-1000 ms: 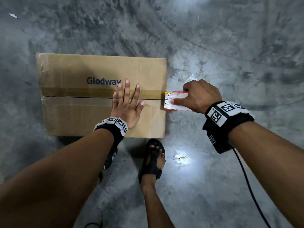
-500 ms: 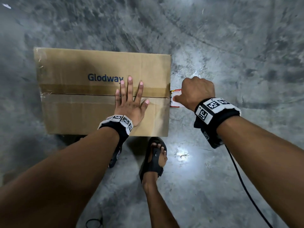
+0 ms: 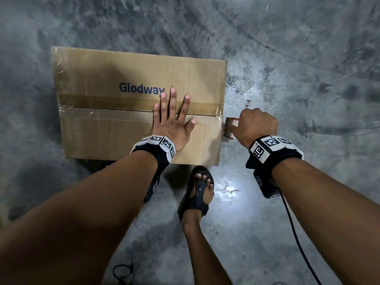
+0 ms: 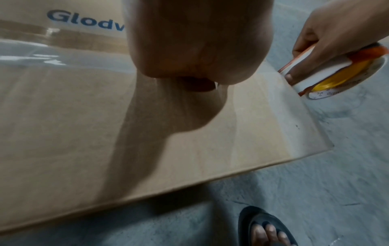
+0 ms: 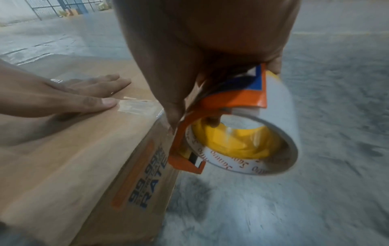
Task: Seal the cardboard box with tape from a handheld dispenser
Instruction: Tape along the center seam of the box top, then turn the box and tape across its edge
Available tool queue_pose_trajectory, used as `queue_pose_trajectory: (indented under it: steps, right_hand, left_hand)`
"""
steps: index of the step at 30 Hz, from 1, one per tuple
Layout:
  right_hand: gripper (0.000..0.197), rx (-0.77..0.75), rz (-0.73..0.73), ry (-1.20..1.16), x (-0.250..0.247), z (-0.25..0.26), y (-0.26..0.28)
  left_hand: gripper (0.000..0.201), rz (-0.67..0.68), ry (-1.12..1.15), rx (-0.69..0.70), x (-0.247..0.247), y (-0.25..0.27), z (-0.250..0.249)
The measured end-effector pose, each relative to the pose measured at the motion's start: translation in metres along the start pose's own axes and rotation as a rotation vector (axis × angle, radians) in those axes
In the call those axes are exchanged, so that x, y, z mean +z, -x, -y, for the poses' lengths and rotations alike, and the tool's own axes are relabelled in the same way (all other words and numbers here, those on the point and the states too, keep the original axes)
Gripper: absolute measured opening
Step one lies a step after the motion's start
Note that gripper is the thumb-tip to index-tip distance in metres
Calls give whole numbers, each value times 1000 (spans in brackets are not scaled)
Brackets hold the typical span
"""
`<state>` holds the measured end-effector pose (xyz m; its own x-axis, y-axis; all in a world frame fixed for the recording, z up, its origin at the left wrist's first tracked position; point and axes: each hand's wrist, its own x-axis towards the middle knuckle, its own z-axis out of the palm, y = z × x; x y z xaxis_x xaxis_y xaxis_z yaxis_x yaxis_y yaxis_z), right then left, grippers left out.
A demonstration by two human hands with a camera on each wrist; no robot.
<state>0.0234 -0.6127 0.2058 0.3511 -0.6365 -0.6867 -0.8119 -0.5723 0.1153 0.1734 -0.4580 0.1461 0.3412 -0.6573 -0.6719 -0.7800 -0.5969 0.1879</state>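
Observation:
A brown cardboard box (image 3: 107,77) printed "Glodway" lies on the concrete floor, flaps closed, with glossy tape along its middle seam (image 3: 102,112). My left hand (image 3: 172,118) lies flat on the box top, fingers spread across the seam near the right end. My right hand (image 3: 255,126) grips an orange tape dispenser (image 5: 210,116) with a white roll on a yellow core (image 5: 242,143). The dispenser (image 3: 229,128) sits against the box's right side face, just below the top edge. Clear tape runs over that edge (image 5: 136,106) next to my left thumb.
My foot in a black sandal (image 3: 198,192) stands just in front of the box's near right corner. A black cable (image 3: 296,239) hangs from my right wrist. Bare grey concrete floor (image 3: 308,58) surrounds the box. A fence and stacked goods show far off (image 5: 63,10).
My right hand has carried the dispenser past the box's right edge and tipped it downward onto the side face. My left hand has stayed flat on the box top.

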Motion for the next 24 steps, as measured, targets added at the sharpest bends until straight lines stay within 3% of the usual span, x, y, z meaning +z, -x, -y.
queue_pose_trajectory:
  steps: [6,9,12,14,15,17,20,24]
  right_hand:
    - [57,204,-59,-323,-24,-35,40]
    - [57,186,-120,-510,-33,-37,63]
    - [50,117,-153,-608,-39,-27,82]
    - [49,92,-181,-645,-40,-18,90]
    - [50,84,-197,-661,-40,-14,92]
    - [51,82,-223,-687,-39,-7,95]
    - [51,103,-238,-715,-40,2,99]
    - [52,146,-254,-858,-44,15,109]
  left_hand:
    - [75,-36,16,139,-39,16,14]
    - [70,-95,157,106,-62,14,17]
    - [49,-136,378,48,-85,15,3]
    - [35,73,821,-53,-100,19,-13]
    - [36,206,1054,-110,-106,22,-21]
    - [45,411,1284,-171,-116,28,-32]
    - [50,546,1288,-150,-126,34,-31]
    - [45,617,1308,-166,-137,34,-13]
